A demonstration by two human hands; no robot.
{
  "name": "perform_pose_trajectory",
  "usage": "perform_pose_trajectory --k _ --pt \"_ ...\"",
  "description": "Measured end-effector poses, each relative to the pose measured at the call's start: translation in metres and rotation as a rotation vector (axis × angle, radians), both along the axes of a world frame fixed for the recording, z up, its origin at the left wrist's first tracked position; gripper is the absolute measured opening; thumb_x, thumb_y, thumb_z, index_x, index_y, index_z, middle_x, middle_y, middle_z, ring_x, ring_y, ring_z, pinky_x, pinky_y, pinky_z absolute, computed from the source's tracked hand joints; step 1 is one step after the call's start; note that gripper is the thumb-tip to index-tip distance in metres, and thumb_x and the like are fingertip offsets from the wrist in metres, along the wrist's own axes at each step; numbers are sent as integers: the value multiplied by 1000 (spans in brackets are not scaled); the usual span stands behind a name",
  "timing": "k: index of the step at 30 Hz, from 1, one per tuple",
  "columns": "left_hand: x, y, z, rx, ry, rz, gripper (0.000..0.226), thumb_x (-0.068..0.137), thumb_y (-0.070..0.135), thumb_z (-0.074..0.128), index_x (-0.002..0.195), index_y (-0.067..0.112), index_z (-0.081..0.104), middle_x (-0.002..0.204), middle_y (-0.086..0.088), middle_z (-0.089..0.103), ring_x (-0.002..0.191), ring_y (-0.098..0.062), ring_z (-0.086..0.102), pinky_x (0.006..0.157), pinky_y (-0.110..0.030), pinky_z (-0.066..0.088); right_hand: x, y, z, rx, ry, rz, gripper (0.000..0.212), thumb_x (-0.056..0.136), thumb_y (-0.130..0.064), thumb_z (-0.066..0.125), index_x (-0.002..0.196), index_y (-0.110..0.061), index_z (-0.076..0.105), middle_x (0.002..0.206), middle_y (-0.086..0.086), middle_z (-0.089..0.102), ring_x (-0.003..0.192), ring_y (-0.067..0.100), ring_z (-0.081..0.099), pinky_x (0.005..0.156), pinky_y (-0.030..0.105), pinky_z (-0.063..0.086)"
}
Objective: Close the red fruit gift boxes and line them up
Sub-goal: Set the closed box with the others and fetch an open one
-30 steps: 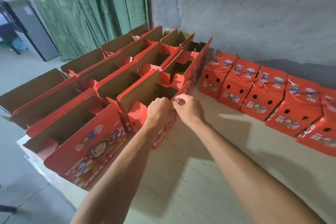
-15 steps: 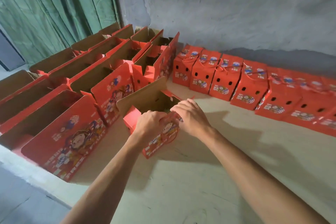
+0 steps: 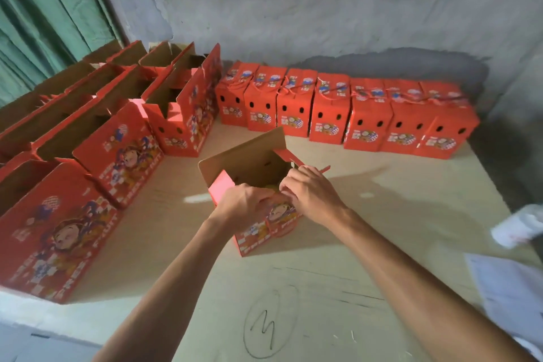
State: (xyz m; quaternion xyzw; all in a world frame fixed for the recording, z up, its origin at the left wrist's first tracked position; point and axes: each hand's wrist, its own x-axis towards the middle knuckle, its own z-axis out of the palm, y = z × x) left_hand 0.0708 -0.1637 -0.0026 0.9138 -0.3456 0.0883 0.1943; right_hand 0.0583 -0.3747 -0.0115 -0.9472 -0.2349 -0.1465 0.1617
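You had 1 open red fruit gift box (image 3: 258,200) alone near the middle of the tabletop (image 3: 338,288), apart from the unclosed boxes (image 3: 117,156) at left, so its flaps had room to fold. Your left hand (image 3: 241,209) gripped its near top edge; your right hand (image 3: 311,197) pinched the right flap. The closed row (image 3: 338,112) lined the wall, with bare tabletop in front.

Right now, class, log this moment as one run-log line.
phase: closing | left hand: grips open box front flap | right hand: pinches same flap | closed row: along wall
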Motion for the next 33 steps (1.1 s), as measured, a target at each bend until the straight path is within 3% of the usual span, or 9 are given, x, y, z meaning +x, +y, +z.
perform_pose_trajectory --k 4,7,12,22,26,30,33 --pt "-19 -31 6 -11 46 -61 29 103 40 58 99 25 82 77 6 76 63 -21 67 54 -31 51 -31 -34 -2 51 12 -33 7 91 -8 71 96 -11 73 98 -1 68 92 24 59 93 42 48" --pt "-30 -45 7 -12 8 -45 14 98 31 68 94 29 82 70 5 73 60 -25 63 48 -22 33 -52 -48 -2 88 27 -63 6 92 -13 69 97 -10 72 96 0 68 90 22 58 85 41 49" --pt "-38 -57 7 43 93 -22 16 96 32 65 106 32 78 88 1 77 83 -32 68 70 -33 49 -81 -48 0 153 37 -146 10 96 -19 70 92 -9 70 92 3 66 87 24 57 77 37 42" --pt "-69 -64 3 19 96 -101 13 88 26 70 96 29 80 77 2 74 74 -33 64 65 -33 51 -123 -52 0 237 147 -180 9 97 -18 68 95 -9 70 96 1 65 90 22 58 71 39 46" --pt "-76 -66 5 27 66 -140 17 82 18 69 93 27 79 75 0 72 70 -36 59 60 -33 49 -131 -48 1 230 150 -161 15 98 -21 69 95 -6 69 96 2 63 87 23 58 67 28 34" --pt "-82 -64 6 6 82 -142 21 79 20 66 92 28 79 73 0 71 68 -35 56 59 -29 43 -138 -46 1 274 164 -171 16 97 -23 71 93 -8 71 93 2 64 83 22 58 66 30 37" --pt "-90 -62 5 21 146 -141 23 80 24 65 97 31 79 79 6 73 71 -28 59 62 -30 48 -146 -45 -1 323 195 -192 12 95 -21 73 94 -9 73 92 -1 65 83 19 59 66 26 39"
